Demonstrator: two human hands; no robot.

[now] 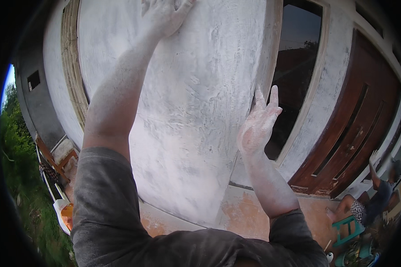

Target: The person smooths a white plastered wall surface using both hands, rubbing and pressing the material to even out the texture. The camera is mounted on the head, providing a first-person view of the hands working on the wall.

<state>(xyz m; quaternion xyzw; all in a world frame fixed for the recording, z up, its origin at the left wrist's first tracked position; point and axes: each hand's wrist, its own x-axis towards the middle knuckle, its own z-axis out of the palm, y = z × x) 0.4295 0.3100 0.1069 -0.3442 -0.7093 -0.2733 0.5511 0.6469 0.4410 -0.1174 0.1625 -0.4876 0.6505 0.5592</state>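
Observation:
White powder coats both my hands and forearms. At the top edge, my left hand (169,15) rests against the patchy white plastered wall (191,115) with its visible fingers apart; the fingertips are partly out of frame. My right hand (258,122) is raised beside the wall's vertical corner, by the narrow dark window (294,53) and its pale frame. Its fingers are apart, some upright and some bent, and I see nothing held in them.
A brown wooden door (334,133) is on the right. Near it, a co-worker (374,200) with a raised hand sits by a teal stool (345,229). Tiled floor (240,209) runs below. On the left are greenery (18,169) and a white container with orange contents (64,213).

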